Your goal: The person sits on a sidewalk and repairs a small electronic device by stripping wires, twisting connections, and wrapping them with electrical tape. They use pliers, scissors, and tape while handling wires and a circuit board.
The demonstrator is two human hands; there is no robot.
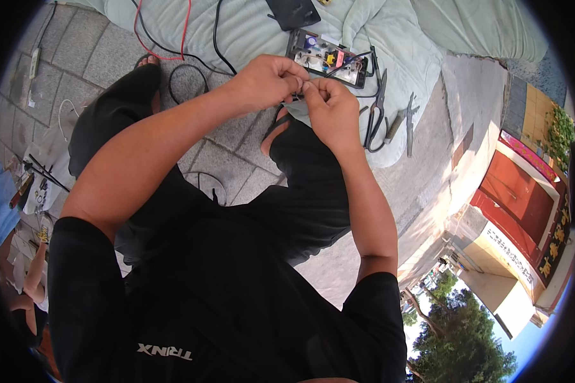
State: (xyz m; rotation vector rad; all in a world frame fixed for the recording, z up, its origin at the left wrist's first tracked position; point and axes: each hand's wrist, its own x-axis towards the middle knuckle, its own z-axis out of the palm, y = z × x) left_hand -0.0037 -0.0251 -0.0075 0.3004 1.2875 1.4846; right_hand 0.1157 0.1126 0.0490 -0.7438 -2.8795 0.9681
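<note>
My left hand (271,80) and right hand (331,108) meet, fingers pinched; what they grip is too small to tell; the opened device (331,59) lies just beyond on pale cloth (255,39), presumably for easy reach; a black-handled tool (379,105) rests nearby.

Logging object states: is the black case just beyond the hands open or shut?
Open: the black case shows its colourful inner components, with no cover over them.

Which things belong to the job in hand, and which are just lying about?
Likely the job:
left hand, right hand, fingertips together
opened device with exposed circuitry
black-handled hand tool beside it, unheld

Likely lying about:
white cord on the paving, far left
pale bag or sheet
</note>
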